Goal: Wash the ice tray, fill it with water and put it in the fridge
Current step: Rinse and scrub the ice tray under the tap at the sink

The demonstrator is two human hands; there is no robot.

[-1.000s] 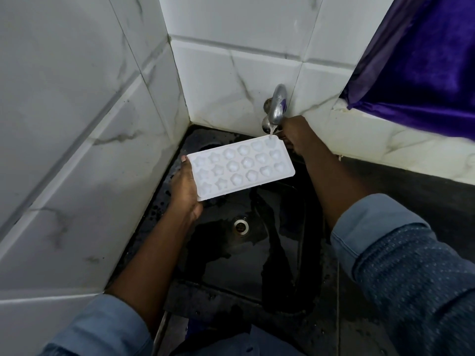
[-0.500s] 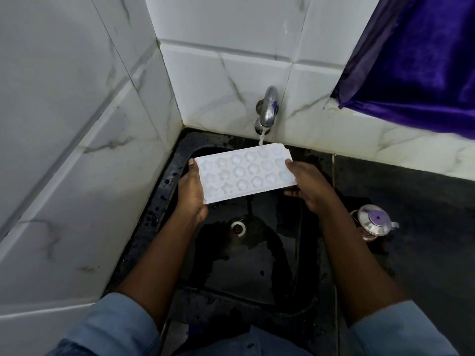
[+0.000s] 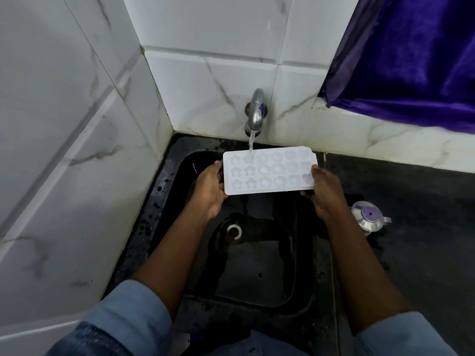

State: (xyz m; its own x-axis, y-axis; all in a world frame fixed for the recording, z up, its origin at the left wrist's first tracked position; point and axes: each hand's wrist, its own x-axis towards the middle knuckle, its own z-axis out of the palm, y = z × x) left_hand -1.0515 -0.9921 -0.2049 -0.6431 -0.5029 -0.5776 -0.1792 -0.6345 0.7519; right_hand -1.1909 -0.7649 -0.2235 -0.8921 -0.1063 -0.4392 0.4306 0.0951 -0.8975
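Observation:
A white ice tray (image 3: 268, 172) with star and round moulds is held level over the black sink (image 3: 253, 268). My left hand (image 3: 209, 190) grips its left end and my right hand (image 3: 325, 191) grips its right end, thumbs on top. Water runs from the chrome tap (image 3: 256, 110) on the back wall and lands on the tray's far edge, left of its middle.
The sink's drain (image 3: 234, 231) lies below the tray. A small steel pot with a purple lid knob (image 3: 367, 219) stands on the dark counter (image 3: 411, 227) to the right. White marble tiles close off the left and back. A purple cloth (image 3: 411, 55) hangs at the upper right.
My right hand left the tap and took hold of the tray's right end. The tray shifted right under the running water, so the stream now lands further left on it.

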